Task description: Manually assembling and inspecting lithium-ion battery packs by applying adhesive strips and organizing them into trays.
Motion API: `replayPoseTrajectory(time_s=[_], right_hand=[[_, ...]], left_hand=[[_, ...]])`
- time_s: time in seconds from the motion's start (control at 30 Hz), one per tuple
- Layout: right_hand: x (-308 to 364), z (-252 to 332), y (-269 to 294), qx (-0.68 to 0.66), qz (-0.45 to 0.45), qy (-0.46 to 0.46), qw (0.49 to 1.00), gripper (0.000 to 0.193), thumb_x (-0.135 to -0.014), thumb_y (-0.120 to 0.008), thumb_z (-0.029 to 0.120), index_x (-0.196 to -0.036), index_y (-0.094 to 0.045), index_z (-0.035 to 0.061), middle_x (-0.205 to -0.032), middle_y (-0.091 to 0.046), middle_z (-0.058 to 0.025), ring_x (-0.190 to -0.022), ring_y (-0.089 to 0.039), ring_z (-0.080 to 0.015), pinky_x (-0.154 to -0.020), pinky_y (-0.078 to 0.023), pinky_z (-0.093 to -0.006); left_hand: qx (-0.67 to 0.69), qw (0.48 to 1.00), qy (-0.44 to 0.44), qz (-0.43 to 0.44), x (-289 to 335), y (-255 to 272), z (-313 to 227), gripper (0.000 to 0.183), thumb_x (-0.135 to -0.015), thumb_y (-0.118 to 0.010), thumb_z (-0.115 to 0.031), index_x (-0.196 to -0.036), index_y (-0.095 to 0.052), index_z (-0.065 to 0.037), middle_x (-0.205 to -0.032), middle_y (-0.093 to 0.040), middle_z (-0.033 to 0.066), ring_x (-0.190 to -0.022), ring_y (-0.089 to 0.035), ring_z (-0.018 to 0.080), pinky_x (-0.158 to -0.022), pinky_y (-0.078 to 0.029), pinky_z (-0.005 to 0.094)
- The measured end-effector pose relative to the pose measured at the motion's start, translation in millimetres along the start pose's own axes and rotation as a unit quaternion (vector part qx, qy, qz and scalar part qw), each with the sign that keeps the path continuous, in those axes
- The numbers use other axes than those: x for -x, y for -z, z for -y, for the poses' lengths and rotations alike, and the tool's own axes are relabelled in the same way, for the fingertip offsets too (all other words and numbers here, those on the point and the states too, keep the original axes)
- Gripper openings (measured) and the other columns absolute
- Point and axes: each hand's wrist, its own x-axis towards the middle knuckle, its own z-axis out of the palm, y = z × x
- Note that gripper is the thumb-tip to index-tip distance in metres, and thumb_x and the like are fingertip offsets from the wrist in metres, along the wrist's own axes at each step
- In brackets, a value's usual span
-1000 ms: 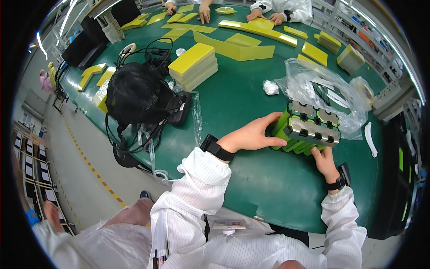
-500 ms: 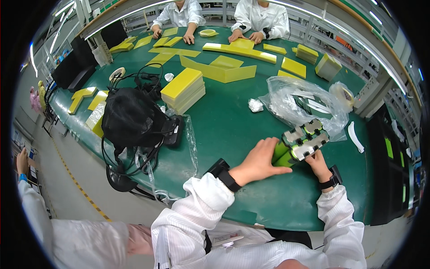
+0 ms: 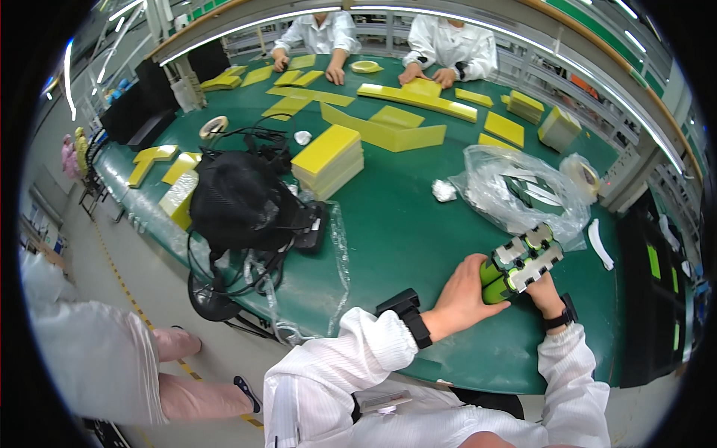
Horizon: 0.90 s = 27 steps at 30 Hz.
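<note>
Since the earlier frame, the whole view slides, so everything on the table (image 3: 403, 231) sits lower and further right, and the co-worker (image 3: 97, 351) at lower left now shows both legs. The table spans the frame, with a black mesh bag (image 3: 243, 198) left of centre and a clear plastic bag (image 3: 515, 187) at right. The pack (image 3: 523, 272) of green cells is right of centre, below the clear bag, its plated face slanting from lower left to upper right. It lies up and right of the left hand (image 3: 467, 295), whose thumb and fingers clamp its left end; the right hand (image 3: 545, 295) is just below its right end, fingers hidden, so its grip I cannot tell. The badge (image 3: 385, 402) at bottom centre is too small to read.
</note>
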Motion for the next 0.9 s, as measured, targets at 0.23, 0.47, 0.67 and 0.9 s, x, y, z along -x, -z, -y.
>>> replayPoseTrajectory(time_s=[0.23, 0.47, 0.67, 0.9], right_hand=[[18, -2, -21, 0.074, 0.005, 0.070, 0.995, 0.049, -0.072, -0.079, 0.018, -0.111, -0.056, -0.0018, -0.104, -0.063, -0.0066, -0.094, -0.059, -0.0159, -0.082, -0.048, -0.0311], [28, 20, -39, 0.025, -0.087, 0.113, 0.989, 0.074, -0.076, -0.072, 0.052, -0.119, -0.047, -0.0023, -0.109, -0.059, -0.0087, -0.100, -0.056, -0.0186, -0.087, -0.045, -0.0332], [30, 18, -38, -0.025, -0.051, 0.098, 0.994, 0.074, -0.075, -0.075, 0.049, -0.120, -0.046, -0.0019, -0.112, -0.057, -0.0085, -0.102, -0.055, -0.0178, -0.087, -0.044, -0.0326], [31, 16, -32, -0.039, -0.049, 0.057, 0.996, 0.078, -0.076, -0.073, 0.050, -0.125, -0.041, -0.0001, -0.116, -0.054, -0.0079, -0.104, -0.054, -0.0177, -0.089, -0.044, -0.0327]], left_hand=[[0.105, 0.990, 0.081, 0.042, -3, 12, -7, 0.081, -0.068, -0.081, -0.031, -0.123, -0.031, 0.001, -0.108, -0.057, 0.0196, -0.101, -0.058, 0.0348, -0.089, -0.045, 0.0392], [0.183, 0.982, 0.046, 0.000, -4, 10, -2, 0.072, -0.072, -0.078, -0.032, -0.119, -0.035, 0.000, -0.111, -0.058, 0.0212, -0.103, -0.059, 0.0339, -0.087, -0.046, 0.0393], [0.161, 0.986, 0.052, 0.011, -2, 13, -6, 0.079, -0.072, -0.078, -0.033, -0.124, -0.031, 0.003, -0.112, -0.057, 0.0223, -0.104, -0.058, 0.0351, -0.088, -0.046, 0.0394], [0.149, 0.984, 0.100, 0.017, -4, 8, -3, 0.087, -0.071, -0.079, -0.035, -0.128, -0.027, 0.007, -0.114, -0.055, 0.0243, -0.106, -0.058, 0.0346, -0.090, -0.046, 0.0392]])
